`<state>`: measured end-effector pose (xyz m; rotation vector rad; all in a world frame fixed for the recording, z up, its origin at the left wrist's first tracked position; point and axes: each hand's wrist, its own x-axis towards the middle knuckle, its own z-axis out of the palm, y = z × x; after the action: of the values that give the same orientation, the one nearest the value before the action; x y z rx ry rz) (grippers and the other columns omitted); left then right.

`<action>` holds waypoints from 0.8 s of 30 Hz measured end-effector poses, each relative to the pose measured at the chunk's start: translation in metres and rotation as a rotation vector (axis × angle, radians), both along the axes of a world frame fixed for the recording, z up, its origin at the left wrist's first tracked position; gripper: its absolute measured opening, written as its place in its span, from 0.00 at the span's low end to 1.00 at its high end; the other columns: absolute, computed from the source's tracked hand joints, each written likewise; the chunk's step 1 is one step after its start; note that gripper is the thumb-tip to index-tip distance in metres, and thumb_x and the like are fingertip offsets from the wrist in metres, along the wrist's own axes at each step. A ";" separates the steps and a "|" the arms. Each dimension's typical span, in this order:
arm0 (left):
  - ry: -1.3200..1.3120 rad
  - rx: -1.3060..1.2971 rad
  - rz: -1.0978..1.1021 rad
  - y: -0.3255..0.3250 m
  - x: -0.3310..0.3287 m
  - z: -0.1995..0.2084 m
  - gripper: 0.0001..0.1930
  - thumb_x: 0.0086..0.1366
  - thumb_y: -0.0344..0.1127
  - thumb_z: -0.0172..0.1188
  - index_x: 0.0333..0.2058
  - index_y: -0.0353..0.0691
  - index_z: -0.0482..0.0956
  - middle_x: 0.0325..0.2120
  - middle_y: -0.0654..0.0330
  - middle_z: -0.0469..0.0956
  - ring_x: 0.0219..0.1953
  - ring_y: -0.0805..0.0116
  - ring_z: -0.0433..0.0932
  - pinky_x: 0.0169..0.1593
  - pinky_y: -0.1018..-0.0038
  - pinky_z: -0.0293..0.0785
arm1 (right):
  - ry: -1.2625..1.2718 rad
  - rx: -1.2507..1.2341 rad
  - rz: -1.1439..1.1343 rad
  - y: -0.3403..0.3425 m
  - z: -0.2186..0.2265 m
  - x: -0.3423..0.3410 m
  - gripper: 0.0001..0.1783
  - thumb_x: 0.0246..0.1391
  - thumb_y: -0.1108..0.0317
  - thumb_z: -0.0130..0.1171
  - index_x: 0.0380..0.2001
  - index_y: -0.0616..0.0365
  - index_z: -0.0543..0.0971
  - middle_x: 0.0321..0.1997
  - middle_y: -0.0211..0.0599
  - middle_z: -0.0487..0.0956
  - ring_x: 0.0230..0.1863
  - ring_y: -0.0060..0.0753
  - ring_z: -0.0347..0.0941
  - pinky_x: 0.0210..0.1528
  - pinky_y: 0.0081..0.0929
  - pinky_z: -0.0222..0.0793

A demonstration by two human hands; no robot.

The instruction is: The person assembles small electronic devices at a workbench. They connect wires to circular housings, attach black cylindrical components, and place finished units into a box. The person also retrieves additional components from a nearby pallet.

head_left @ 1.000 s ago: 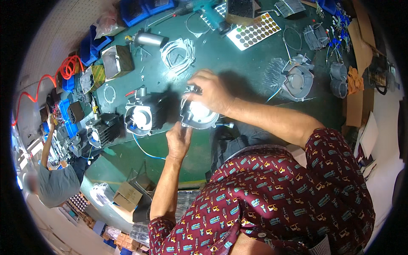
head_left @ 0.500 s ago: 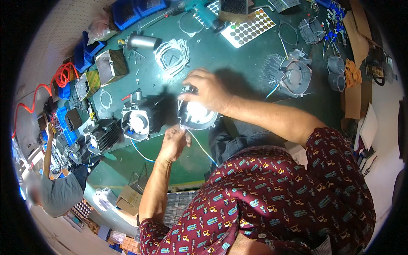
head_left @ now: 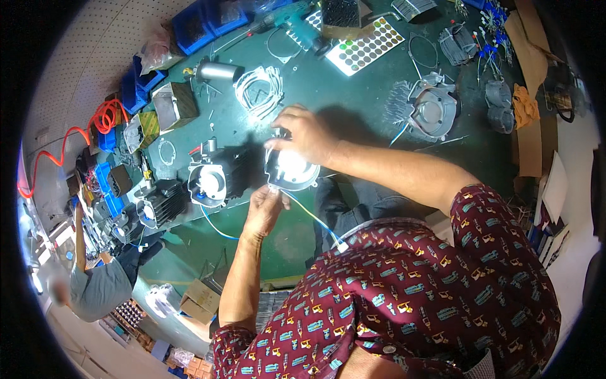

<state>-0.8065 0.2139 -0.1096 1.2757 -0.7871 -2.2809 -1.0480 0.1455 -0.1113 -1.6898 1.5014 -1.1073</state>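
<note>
The right hand (head_left: 306, 134) grips the housing (head_left: 293, 169); the left hand (head_left: 265, 208) pinches its lower edge, the cable (head_left: 314, 217) now trailing out below.

orange cloth (head_left: 525, 107), right | red coiled hose (head_left: 107, 117), left | round-sticker sheet (head_left: 368, 48) (just beside a teal drill (head_left: 304, 29))

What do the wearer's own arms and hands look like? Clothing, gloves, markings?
Left hand and right hand are ungloved. Both forearms are uncovered. The sleeves end around the elbows and match the dark red shirt, printed with small teal, yellow and white motifs. Fine details such as rings: can't tell.
</note>
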 end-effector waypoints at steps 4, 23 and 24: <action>-0.405 -0.445 -0.168 -0.004 -0.008 0.007 0.12 0.70 0.34 0.59 0.27 0.35 0.76 0.20 0.61 0.75 0.25 0.69 0.72 0.33 0.73 0.69 | 0.008 -0.034 -0.014 0.002 -0.003 0.001 0.21 0.45 0.58 0.73 0.37 0.62 0.83 0.41 0.46 0.82 0.47 0.48 0.76 0.51 0.40 0.72; -0.716 -1.057 0.003 0.060 -0.088 0.092 0.06 0.69 0.29 0.60 0.33 0.31 0.78 0.20 0.64 0.73 0.24 0.79 0.67 0.29 0.77 0.67 | -0.131 0.099 0.013 0.158 0.020 -0.051 0.16 0.57 0.67 0.63 0.20 0.64 0.75 0.22 0.43 0.73 0.22 0.39 0.70 0.28 0.40 0.63; -0.644 -1.062 -0.131 0.058 -0.106 0.095 0.05 0.68 0.28 0.60 0.36 0.31 0.79 0.22 0.61 0.75 0.26 0.78 0.70 0.32 0.78 0.70 | -0.146 0.323 -0.102 0.173 -0.010 -0.056 0.17 0.56 0.64 0.65 0.20 0.63 0.75 0.19 0.41 0.71 0.20 0.36 0.69 0.26 0.39 0.62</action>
<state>-0.9122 0.2719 -0.0144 1.3515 -1.9668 -1.0786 -1.1038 0.3190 -0.1211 -1.2989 1.5894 -0.9568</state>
